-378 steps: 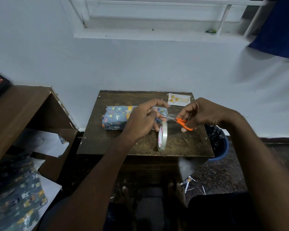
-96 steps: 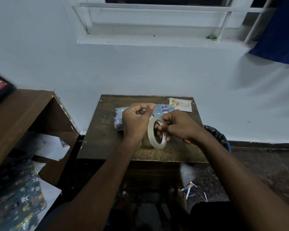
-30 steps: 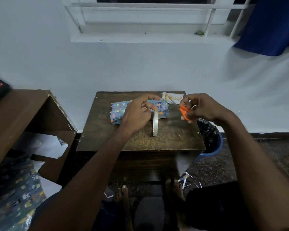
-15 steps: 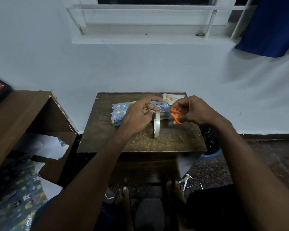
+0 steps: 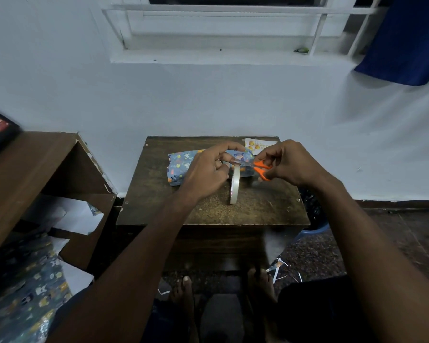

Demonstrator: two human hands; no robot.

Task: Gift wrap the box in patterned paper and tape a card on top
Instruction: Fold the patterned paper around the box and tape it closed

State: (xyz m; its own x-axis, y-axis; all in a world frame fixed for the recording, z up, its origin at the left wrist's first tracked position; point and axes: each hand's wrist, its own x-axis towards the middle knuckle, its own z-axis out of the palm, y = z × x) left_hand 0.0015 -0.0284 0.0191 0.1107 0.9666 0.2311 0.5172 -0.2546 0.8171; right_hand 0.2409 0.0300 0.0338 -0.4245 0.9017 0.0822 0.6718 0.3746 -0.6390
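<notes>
A box wrapped in blue patterned paper [image 5: 181,165] lies at the back of the small wooden table [image 5: 208,209]. My left hand [image 5: 207,170] hovers over it and pinches a strip of clear tape pulled from the tape roll [image 5: 234,186], which hangs on edge just above the table. My right hand [image 5: 286,163] grips orange-handled scissors [image 5: 261,169], their blades at the tape strip beside my left fingers. A white card [image 5: 259,146] with yellow pictures lies at the table's back right corner.
A wooden shelf unit [image 5: 35,174] stands to the left, with spare patterned paper [image 5: 25,293] and white sheets below it. A blue bin [image 5: 315,216] sits right of the table. Paper scraps [image 5: 280,268] lie on the floor by my feet.
My right hand has brought the scissors leftward to the tape strip held by my left hand. The roll hangs from the strip as before.
</notes>
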